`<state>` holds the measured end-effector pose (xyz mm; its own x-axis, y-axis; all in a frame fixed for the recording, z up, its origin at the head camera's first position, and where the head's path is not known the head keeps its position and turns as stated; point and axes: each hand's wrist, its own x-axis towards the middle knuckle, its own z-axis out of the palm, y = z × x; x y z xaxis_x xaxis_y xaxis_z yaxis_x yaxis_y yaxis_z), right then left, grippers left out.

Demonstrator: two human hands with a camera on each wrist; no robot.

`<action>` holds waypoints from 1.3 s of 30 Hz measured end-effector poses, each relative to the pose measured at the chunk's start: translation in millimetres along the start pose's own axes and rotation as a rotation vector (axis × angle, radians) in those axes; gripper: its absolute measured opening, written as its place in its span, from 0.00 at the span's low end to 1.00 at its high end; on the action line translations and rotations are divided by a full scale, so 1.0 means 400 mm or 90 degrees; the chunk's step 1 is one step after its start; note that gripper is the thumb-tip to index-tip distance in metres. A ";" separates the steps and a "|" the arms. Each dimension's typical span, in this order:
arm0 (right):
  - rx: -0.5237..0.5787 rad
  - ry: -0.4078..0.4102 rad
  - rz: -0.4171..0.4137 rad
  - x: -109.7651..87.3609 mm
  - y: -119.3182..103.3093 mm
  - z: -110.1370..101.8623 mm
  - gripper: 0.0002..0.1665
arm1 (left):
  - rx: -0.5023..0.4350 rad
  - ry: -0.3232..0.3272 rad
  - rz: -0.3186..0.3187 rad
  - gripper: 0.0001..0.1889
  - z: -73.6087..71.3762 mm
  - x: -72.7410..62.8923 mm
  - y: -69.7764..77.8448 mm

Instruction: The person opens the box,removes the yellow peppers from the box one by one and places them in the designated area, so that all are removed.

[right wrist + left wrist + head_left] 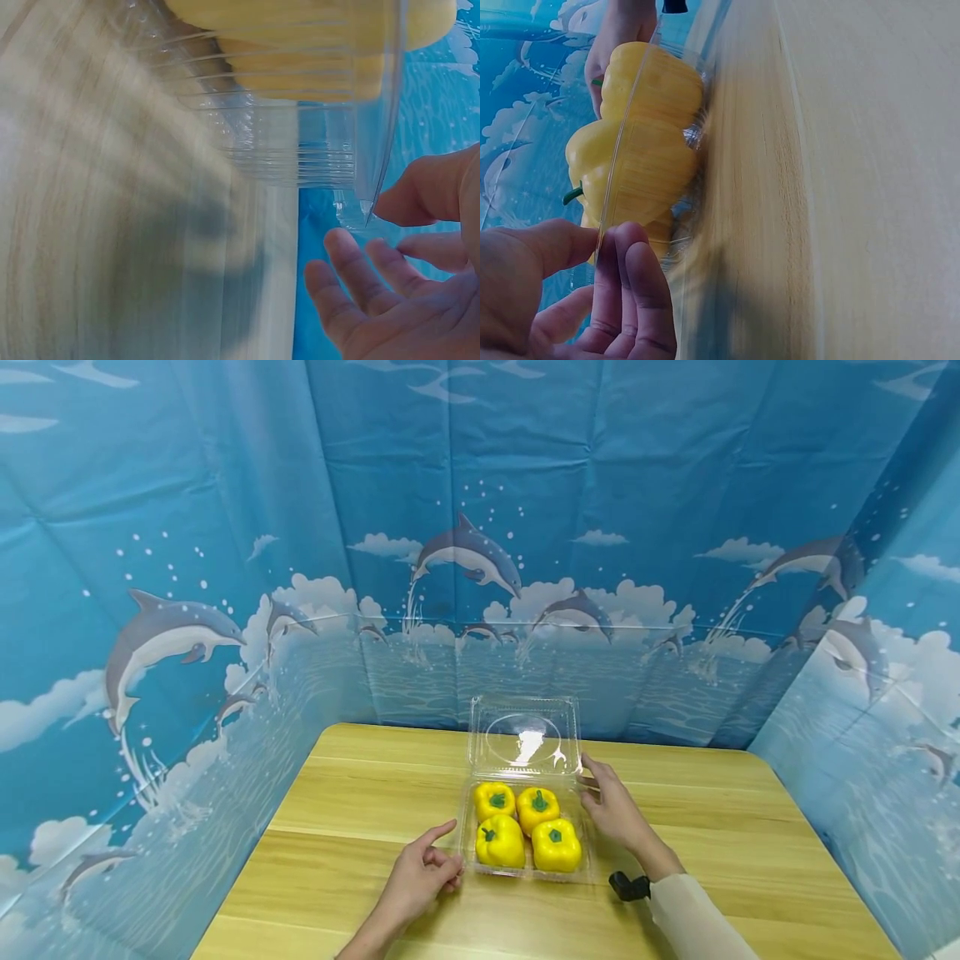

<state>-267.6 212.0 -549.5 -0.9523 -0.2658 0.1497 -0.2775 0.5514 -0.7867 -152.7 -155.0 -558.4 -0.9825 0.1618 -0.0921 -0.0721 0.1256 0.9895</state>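
A clear plastic clamshell container (525,874) stands on the table, its lid (495,760) raised at the far side. Several yellow bell peppers (557,845) with green stems sit in its base. At the base's left edge, my left hand (422,875) pinches the thin rim between thumb and fingers, as the left wrist view shows. My right hand (613,806) is at the far right corner, near where lid and base meet. In the right wrist view its thumb (420,191) touches the rim's corner, while the other fingers are loosely spread below.
The wooden table (337,827) has rounded far corners. A blue curtain (420,677) printed with dolphins hangs behind it and along both sides. A small black device (628,887) sits at the right wrist, by a light sleeve (693,914).
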 end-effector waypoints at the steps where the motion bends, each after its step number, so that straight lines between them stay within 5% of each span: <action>1: 0.000 -0.002 0.002 -0.001 0.001 0.000 0.44 | 0.003 0.001 0.001 0.38 0.000 0.000 0.000; 39: -0.011 -0.037 0.046 -0.026 0.015 0.009 0.33 | 0.168 0.014 0.062 0.38 0.013 -0.005 0.018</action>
<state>-258.8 215.3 -557.8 -0.9611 -0.2703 0.0571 -0.2107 0.5837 -0.7841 -150.3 -149.6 -551.8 -0.9864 0.1643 0.0080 0.0677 0.3608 0.9302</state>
